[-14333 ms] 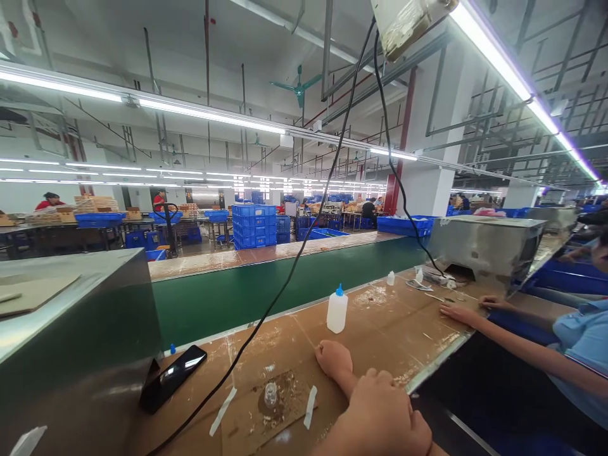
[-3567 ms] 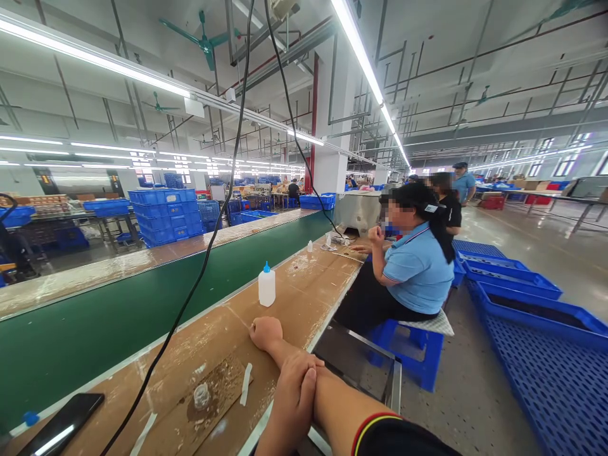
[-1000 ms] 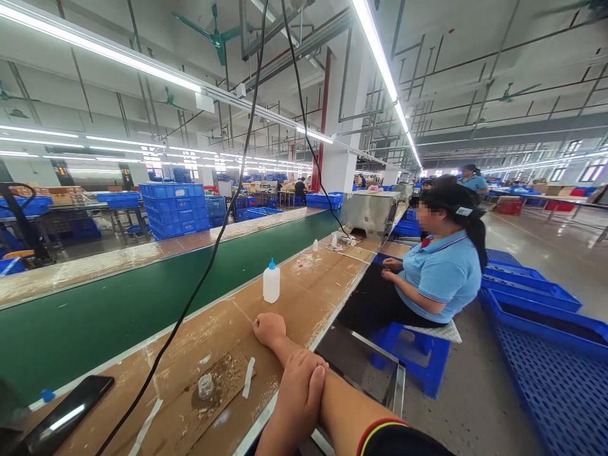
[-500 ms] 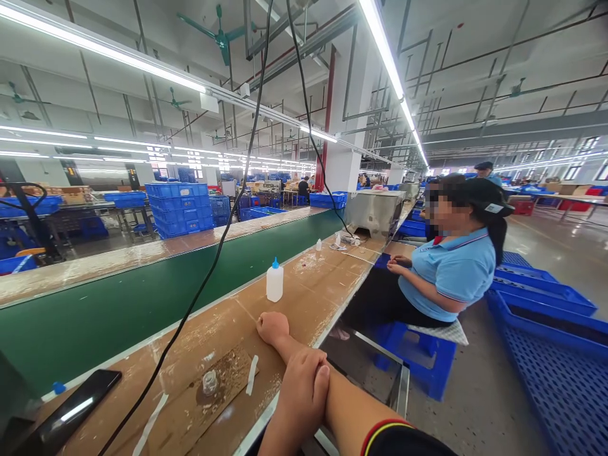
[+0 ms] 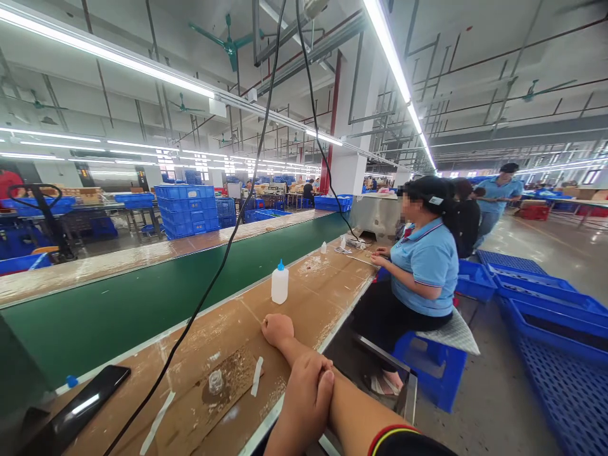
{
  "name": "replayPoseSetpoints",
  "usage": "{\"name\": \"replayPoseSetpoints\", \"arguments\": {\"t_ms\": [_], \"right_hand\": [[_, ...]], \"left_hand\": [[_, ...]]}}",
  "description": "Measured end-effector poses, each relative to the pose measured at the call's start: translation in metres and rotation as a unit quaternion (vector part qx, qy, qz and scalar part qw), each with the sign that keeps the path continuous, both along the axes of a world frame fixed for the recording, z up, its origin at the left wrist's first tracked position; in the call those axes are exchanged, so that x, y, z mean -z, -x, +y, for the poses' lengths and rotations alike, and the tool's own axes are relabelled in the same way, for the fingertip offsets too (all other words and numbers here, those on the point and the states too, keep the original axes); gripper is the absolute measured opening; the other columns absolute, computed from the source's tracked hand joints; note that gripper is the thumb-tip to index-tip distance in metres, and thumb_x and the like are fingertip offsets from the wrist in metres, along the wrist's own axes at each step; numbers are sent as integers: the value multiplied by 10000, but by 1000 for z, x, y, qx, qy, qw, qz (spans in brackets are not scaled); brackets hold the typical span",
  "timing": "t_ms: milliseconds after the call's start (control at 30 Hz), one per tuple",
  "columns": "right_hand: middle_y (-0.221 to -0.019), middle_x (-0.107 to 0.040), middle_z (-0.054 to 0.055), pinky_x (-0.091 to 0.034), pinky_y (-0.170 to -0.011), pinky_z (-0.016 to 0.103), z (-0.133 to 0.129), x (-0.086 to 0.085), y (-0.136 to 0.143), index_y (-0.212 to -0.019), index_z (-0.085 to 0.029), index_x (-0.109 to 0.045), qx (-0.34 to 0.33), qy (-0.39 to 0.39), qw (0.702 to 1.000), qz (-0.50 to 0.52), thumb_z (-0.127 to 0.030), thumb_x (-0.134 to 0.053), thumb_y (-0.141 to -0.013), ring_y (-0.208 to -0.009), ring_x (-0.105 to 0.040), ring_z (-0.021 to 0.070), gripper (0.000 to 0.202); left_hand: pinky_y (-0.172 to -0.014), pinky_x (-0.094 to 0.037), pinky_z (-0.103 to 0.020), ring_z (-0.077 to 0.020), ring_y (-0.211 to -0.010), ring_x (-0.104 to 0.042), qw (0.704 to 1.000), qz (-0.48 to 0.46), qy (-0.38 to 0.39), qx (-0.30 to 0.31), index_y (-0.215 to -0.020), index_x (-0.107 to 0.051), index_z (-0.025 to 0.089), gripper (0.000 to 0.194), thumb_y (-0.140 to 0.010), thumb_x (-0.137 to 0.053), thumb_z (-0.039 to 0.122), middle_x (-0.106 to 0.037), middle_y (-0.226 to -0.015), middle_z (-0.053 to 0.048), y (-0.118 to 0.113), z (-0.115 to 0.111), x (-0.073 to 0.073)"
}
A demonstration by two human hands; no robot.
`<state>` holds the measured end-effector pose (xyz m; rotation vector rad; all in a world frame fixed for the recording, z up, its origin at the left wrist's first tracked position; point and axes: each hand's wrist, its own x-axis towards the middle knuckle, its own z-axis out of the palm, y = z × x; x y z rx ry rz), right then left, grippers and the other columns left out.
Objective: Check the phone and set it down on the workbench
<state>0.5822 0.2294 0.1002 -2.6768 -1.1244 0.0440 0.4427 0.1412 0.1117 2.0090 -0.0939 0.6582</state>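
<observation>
**Two idle hands, bottle untouched**

Two hands in view, neither holding anything. The right hand (image 5: 278,329) is a loose empty fist lying on the table (image 5: 327,285), just this side of the bottle (image 5: 280,286). The left hand (image 5: 304,400) lies flat over the right forearm, fingers together and gripping nothing, further back from the bottle.

The bottle stands upright, near the fist but not touching it, blue cap on top. Judgement: a light plastic squeeze bottle with soft walls, smooth and probably a bit slick. It is best taken around mid-body with gentle pressure, since a hard pinch could push the contents out of the nozzle.

Nearer the camera than the bottle:
- a small clear jar (image 5: 216,381) on a scuffed cardboard pad (image 5: 237,386)
- a phone (image 5: 88,402) further off the same way

A black cable (image 5: 223,253) hangs down on that side too. The green belt (image 5: 142,304) runs just behind the bottle. Beyond the bottle a co-worker (image 5: 425,259) sits at the same table.

Versus half a second ago:
- both hands and the bottle sit the same
- the view has swung slightly
- the co-worker's hands are now up on the table instead of in the lap, and the co-worker has turned toward it
</observation>
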Motion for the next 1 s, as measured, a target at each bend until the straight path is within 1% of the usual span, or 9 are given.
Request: {"name": "replayPoseSetpoints", "arguments": {"t_ms": [133,200,300,400,567,700,800,900,1000], "right_hand": [[-1148,-721,87,-534,-868,316,1,1,-1,-1116,-205,-783,-1,-2,1000,-2,-314,-449,-1059,-1047,-702,251,356],[-1146,-722,82,-533,-862,315,1,1,-1,-1116,-210,-783,-1,-2,1000,-2,-317,-451,-1057,-1038,-703,249,353],[-1138,-723,83,-532,-862,318,1,1,-1,-1113,-208,-785,0,0,1000,0,-318,-457,-1055,-1044,-703,256,351],[-1135,-723,93,-528,-859,316,2,1,-1,-1114,-204,-789,0,-1,1000,1,-310,-456,-1054,-1049,-704,259,354],[-1134,-722,100,-522,-856,313,1,-1,1,-1129,-199,-792,-3,-2,1000,2,-307,-458,-1053,-1060,-702,267,359],[-1137,-721,105,-526,-871,314,0,-2,2,-1125,-199,-792,-3,-4,1000,0,-305,-455,-1056,-1075,-700,264,360],[-1143,-720,106,-531,-883,321,0,-2,2,-1125,-203,-790,-2,-6,1000,-3,-311,-453,-1058,-1076,-701,262,360],[-1143,-721,104,-531,-889,322,0,-1,2,-1123,-202,-789,-1,-6,1000,-4,-310,-454,-1057,-1079,-700,262,358],[-1139,-721,104,-530,-887,315,1,-1,2,-1110,-195,-790,1,-7,1000,-2,-307,-449,-1058,-1063,-702,259,363]], "left_hand": [[-984,-439,-398,-240,-1076,-601,1000,2,30,-8,-925,-567,173,413,-1043,-364,512,-665,-1107,-101,1,-1,6],[-1013,-438,-392,-237,-1125,-597,999,3,43,-8,-1004,-598,173,401,-1046,-386,510,-661,-1165,-103,2,0,8],[-1040,-430,-388,-228,-1150,-587,1000,-4,15,23,-1117,-636,187,379,-1062,-376,458,-660,-1185,-86,3,5,7],[-1067,-420,-387,-224,-1173,-577,998,-22,-16,53,-1095,-650,193,377,-1077,-347,416,-663,-1198,-73,3,8,8],[-1108,-417,-355,-202,-1222,-578,998,-37,10,40,-1053,-632,181,341,-1084,-383,412,-659,-1246,-74,3,8,13],[-1080,-436,-335,-184,-1196,-594,997,-47,-13,51,-1121,-660,201,367,-1099,-376,433,-669,-1227,-63,5,9,11],[-1100,-423,-348,-188,-1202,-590,996,-55,-27,61,-1079,-674,200,403,-1108,-350,439,-675,-1219,-60,4,10,11],[-1108,-425,-365,-202,-1206,-586,997,-54,-16,49,-1103,-683,193,423,-1106,-351,455,-674,-1221,-76,3,11,13],[-1113,-426,-353,-195,-1211,-588,998,-48,10,42,-1150,-685,196,416,-1103,-368,462,-671,-1234,-75,3,10,16]]}}
